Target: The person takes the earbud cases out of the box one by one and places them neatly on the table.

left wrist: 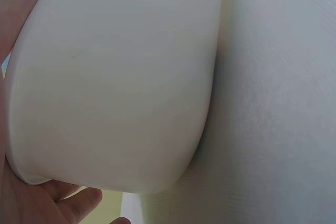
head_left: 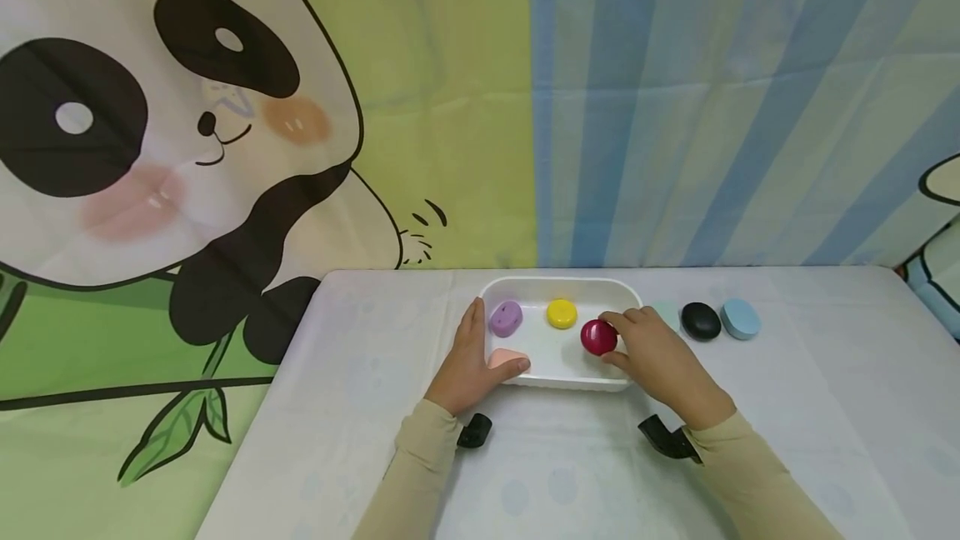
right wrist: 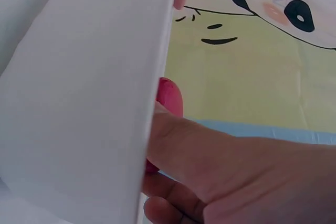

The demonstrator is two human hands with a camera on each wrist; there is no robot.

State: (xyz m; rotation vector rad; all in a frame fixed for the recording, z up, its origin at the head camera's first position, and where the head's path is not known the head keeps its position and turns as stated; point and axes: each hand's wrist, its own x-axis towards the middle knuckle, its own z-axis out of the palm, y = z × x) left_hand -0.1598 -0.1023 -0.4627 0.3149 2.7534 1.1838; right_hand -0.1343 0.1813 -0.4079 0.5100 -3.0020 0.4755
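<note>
The right hand is over the near right corner of the white tray, fingers and thumb curled round a dark red round piece that sits inside the tray, right at the fingertips. The left hand braces the tray's left end, fingers laid straight along the outside wall, thumb hooked over the near rim; the left wrist view shows only that white wall against the palm. Just beside that thumb lies a pink piece. Beyond the left fingertips rests a purple piece, and between the hands, farther back, a yellow one. Outside the tray, past the right hand, sit a pale green piece, a black one and a light blue one on the white tablecloth.
</note>
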